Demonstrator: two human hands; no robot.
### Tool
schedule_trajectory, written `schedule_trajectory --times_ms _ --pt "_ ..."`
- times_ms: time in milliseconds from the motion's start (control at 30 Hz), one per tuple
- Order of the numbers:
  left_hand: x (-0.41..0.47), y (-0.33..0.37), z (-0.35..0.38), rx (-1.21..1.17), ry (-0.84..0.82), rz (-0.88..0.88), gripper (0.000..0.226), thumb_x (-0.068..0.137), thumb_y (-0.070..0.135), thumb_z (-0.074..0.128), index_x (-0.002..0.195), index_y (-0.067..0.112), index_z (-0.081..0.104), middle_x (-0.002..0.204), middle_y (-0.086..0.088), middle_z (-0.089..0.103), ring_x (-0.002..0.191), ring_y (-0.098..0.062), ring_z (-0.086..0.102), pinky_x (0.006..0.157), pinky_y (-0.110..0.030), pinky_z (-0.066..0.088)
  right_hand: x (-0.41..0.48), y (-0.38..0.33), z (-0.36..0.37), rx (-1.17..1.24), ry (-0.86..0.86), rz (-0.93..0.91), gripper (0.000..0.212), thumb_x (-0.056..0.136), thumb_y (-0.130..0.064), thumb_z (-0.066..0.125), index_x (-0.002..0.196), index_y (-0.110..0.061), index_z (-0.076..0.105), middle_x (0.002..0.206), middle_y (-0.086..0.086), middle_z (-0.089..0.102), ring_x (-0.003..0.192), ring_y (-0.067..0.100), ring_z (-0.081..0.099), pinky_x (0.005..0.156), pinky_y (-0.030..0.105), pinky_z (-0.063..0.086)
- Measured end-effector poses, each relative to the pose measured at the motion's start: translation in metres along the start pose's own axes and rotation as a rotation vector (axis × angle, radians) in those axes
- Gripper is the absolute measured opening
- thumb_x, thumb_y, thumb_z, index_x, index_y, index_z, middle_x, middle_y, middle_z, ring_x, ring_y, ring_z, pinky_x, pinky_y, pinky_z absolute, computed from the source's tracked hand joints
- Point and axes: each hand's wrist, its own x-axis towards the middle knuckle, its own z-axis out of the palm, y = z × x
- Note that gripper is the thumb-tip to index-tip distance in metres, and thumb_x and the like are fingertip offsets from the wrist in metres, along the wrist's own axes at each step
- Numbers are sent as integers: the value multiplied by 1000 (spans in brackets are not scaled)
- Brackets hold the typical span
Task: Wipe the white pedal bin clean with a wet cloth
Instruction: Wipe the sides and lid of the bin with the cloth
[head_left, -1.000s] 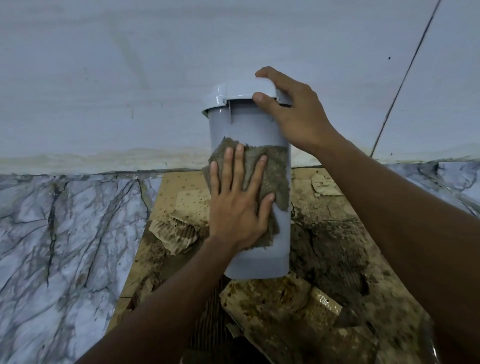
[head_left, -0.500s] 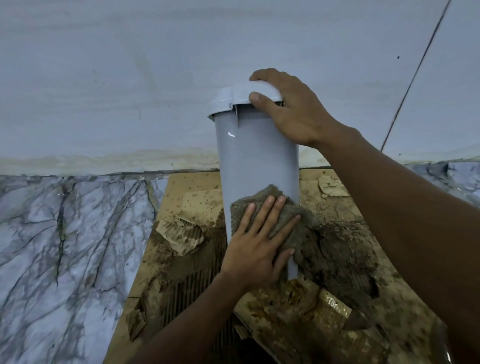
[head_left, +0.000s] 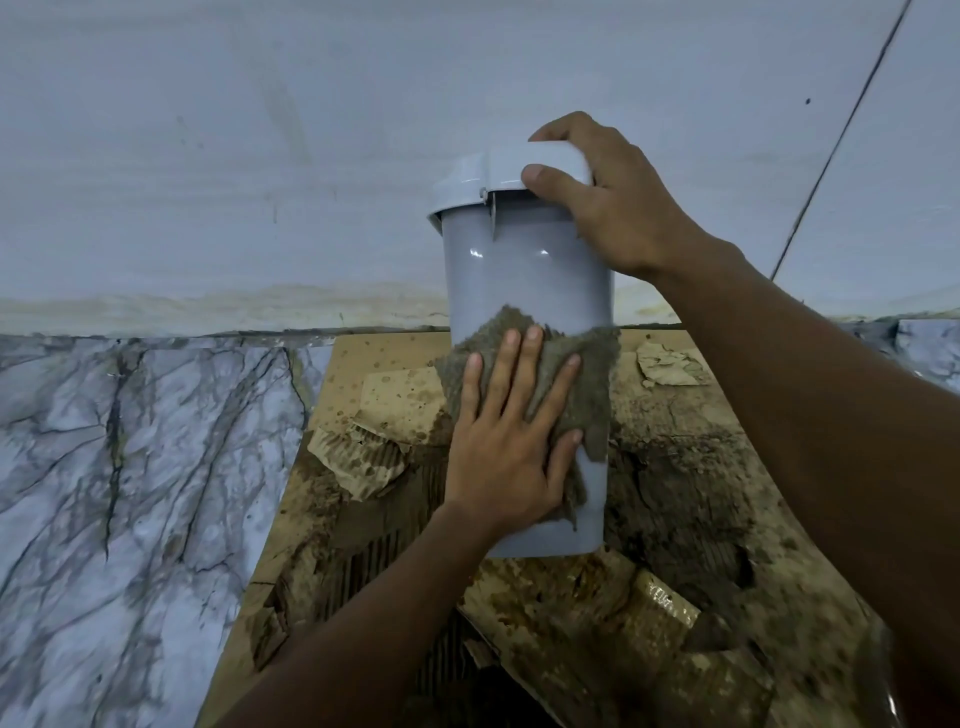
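Two hands on the white pedal bin (head_left: 524, 280); right hand (head_left: 608, 208) grips its lid (head_left: 467, 182); left hand (head_left: 509, 441), fingers flat, presses the wet cloth (head_left: 587, 364); likely light, slick plastic; brace the top.

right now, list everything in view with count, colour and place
pedal bin: one, white, lid closed, centre, over the cardboard, in front of the wall
cloth: one, dirty grey-brown, spread on the bin's lower front
cardboard: one torn, soggy sheet, brown with dark stains, on the floor beneath the bin
floor: marble pattern, white with dark veins, left and far right
wall: pale tiles, stained along the base, behind the bin
left hand: flat, presses the cloth against the bin
right hand: grips the bin's lid
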Motion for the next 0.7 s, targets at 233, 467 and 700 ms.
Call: schedule_trajectory --times_ms 233,467,700 --pt "-78 -6 17 35 -108 216 67 101 48 47 160 24 27 171 -10 2 158 -29 6 127 -49 -4 2 -1 2 45 -22 34 57 78 -63 54 123 -29 58 117 -5 58 110 14 55 87 35 50" --pt "-8 -24 5 -245 113 -198 68 100 44 46 159 17 26 169 -17 2 157 -36 -4 126 -58 5 3 -3 11 19 6 35 54 80 -61 54 122 -28 56 111 -4 54 114 18 51 96 35 45" --pt "33 6 -6 37 -1 -137 67 105 49 32 163 17 17 169 -16 -1 157 -36 -3 125 -57 -4 2 3 2 65 2 57 47 73 -68 52 108 -37 56 116 -1 59 113 18 53 93 35 46"
